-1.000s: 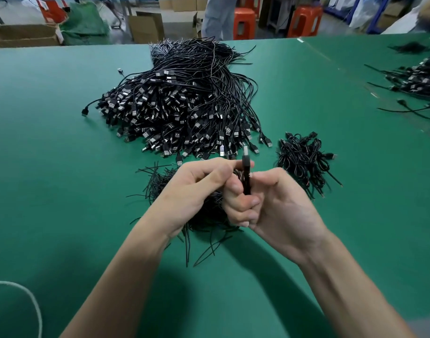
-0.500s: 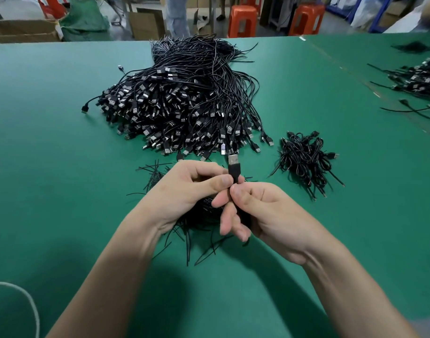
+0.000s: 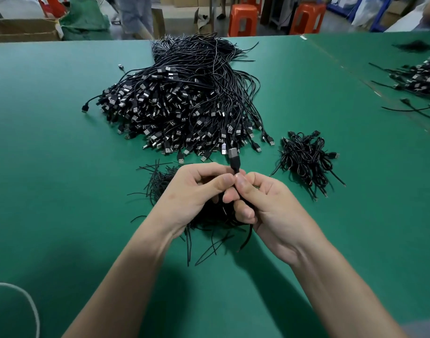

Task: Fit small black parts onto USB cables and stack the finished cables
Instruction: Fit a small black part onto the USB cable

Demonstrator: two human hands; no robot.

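Two hands meet close together. The left hand [image 3: 194, 191] and right hand [image 3: 270, 211] both pinch one USB cable [image 3: 234, 157], plug up. Thin black strips [image 3: 157, 181] lie under them. Farther back sits a big cable pile [image 3: 184, 106], with a small bundle [image 3: 306, 162] to its right.

Both bare forearms converge on one cable [image 3: 234, 158], the left forearm [image 3: 126, 276] rising from its lower left, the right forearm [image 3: 343, 289] from its lower right. The left hand [image 3: 196, 191] sits just left of the cable, fingers curled, thumb and forefinger pinching it below the plug. The right hand [image 3: 270, 206] sits just right of the cable, touching the left hand, its thumb pressed to the cable beside the left thumb, its other fingers curled inward beneath
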